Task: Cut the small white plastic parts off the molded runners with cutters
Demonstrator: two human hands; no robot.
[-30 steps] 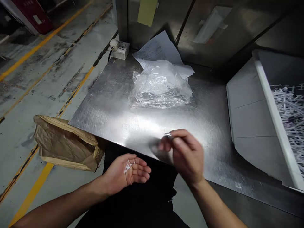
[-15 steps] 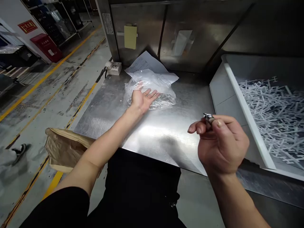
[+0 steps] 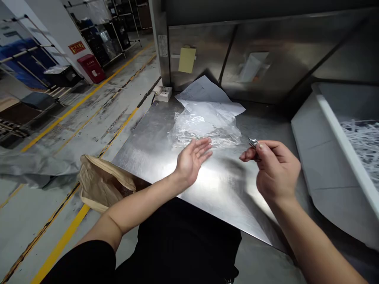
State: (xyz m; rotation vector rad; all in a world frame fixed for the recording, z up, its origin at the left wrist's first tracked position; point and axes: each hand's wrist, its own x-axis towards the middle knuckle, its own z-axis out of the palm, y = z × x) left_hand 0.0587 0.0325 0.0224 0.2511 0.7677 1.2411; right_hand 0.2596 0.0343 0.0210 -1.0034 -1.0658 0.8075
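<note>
Brown sack [image 3: 103, 183]: near left, below the table edge, mouth open toward the table. Crumpled paper, soft; contents not visible.

Table [image 3: 154, 157]: steel sheet, smooth, scuffed, reflective. Small items would likely slide on it.

Left hand [image 3: 192, 157]: open, palm up and tilted, fingers spread and apart, holding nothing. It is over the table, just near of the bag; whether the fingertips touch the film cannot be told.

Right hand [image 3: 275, 169]: right of centre, above the table. Fingers closed, thumb and forefinger pinched on a tool [image 3: 254, 142]. Only the small metal tip shows past the fingertips, pointing far-left toward the bag; the rest is hidden in the fist. Judged: light, stiff, slick metal, best gripped along the handles, as it is now.

Bag [image 3: 207, 128]: clear plastic, centre of the table, lying flat and wrinkled, partly on the paper. Judged: very light, limp, slippery; it would crumple and shift under a push. Best taken by pinching a loose edge or the mouth, with the other hand steadying it. Contents too faint to tell.

Paper [image 3: 204, 91]: white printed sheets, just beyond and under the bag, one corner raised against the back wall.

Bin [image 3: 331, 118]: far right, white, tilted, holding a tangle of thin white plastic pieces [image 3: 365, 146].

Socket block [image 3: 164, 93]: far left corner of the table.
</note>
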